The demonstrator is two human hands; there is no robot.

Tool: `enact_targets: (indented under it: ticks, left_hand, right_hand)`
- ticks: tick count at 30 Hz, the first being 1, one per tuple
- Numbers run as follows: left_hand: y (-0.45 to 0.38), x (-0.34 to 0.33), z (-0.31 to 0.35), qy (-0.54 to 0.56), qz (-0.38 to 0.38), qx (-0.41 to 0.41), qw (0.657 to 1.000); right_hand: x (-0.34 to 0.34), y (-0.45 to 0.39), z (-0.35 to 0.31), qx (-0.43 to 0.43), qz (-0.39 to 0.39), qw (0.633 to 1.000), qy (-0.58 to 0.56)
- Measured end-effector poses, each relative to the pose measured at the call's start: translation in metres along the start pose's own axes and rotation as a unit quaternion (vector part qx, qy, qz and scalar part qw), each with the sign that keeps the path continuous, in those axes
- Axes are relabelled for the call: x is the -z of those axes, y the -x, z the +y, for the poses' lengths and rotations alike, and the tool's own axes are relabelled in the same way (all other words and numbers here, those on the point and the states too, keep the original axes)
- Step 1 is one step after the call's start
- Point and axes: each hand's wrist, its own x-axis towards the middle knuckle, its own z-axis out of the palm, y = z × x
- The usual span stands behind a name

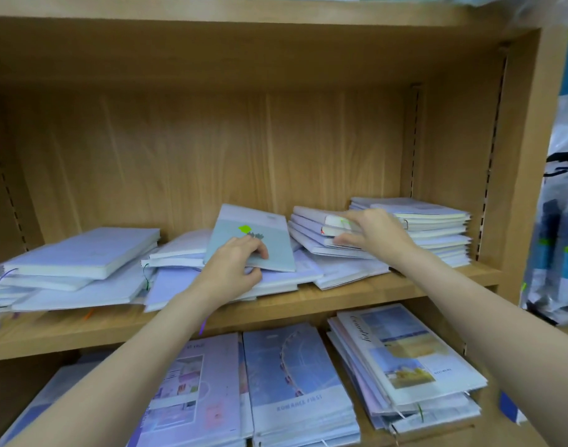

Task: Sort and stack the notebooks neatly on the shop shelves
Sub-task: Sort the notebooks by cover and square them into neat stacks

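Observation:
Loose piles of pale notebooks lie along the middle wooden shelf [308, 304]. My left hand [234, 269] pinches the lower edge of a grey-green notebook [276, 246] with a green mark, which is tilted up over the middle pile. My right hand [376, 233] grips the near ends of a slanted pile of several notebooks [308, 227], thumb below and fingers on top. A neater stack [437, 227] stands at the right end. A thick white notebook [86, 253] tops the left pile.
The lower shelf holds rows of picture-cover notebooks [295, 382] and a fanned stack [405, 359] on the right. The shelf's side panel [518, 156] closes the right end. Packaged goods [563, 237] hang beyond it.

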Motion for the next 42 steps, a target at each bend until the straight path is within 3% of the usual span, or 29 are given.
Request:
enact_targets:
  ticks: [4,10,16,20,23,28,31,32,37,40,42]
  left_hand:
    - [0.002,-0.001,0.001,0.007,0.008,0.001,1.0]
    - [0.001,-0.001,0.002,0.017,0.013,0.01,1.0]
    - [0.001,0.011,0.004,0.025,-0.017,0.021,0.999]
    - [0.029,0.043,-0.017,0.02,0.104,0.05,0.993]
    - [0.066,0.071,-0.057,-0.037,0.156,0.112,0.981]
    - [0.132,0.113,-0.115,-0.094,0.164,0.194,0.963]
    - [0.162,0.13,-0.137,-0.084,0.192,0.243,0.947]
    - [0.167,0.136,-0.143,-0.064,0.199,0.263,0.942]
    - [0.167,0.155,-0.174,0.081,0.189,0.388,0.899]
    - [0.156,0.155,-0.183,0.125,0.154,0.392,0.898]
    - [0.152,0.151,-0.187,0.125,0.17,0.382,0.9]
  right_hand:
    - [0.005,-0.017,-0.007,-0.068,0.091,0.987,-0.112]
    - [-0.025,-0.013,-0.023,-0.014,0.044,0.994,0.094]
    - [0.008,-0.01,-0.059,0.063,0.132,0.984,0.098]
    - [0.031,-0.016,-0.113,0.164,0.269,0.946,0.073]
    - [0.039,-0.029,-0.167,0.219,0.312,0.92,0.086]
    - [-0.004,-0.035,-0.251,0.261,0.246,0.917,0.173]
    - [-0.051,-0.02,-0.279,0.311,0.089,0.916,0.238]
    - [-0.062,-0.018,-0.282,0.323,0.071,0.917,0.224]
    - [-0.054,-0.028,-0.291,0.246,0.117,0.939,0.211]
    - [-0.047,-0.043,-0.296,0.182,0.113,0.964,0.155]
    - [-0.044,-0.053,-0.311,0.173,0.136,0.967,0.131]
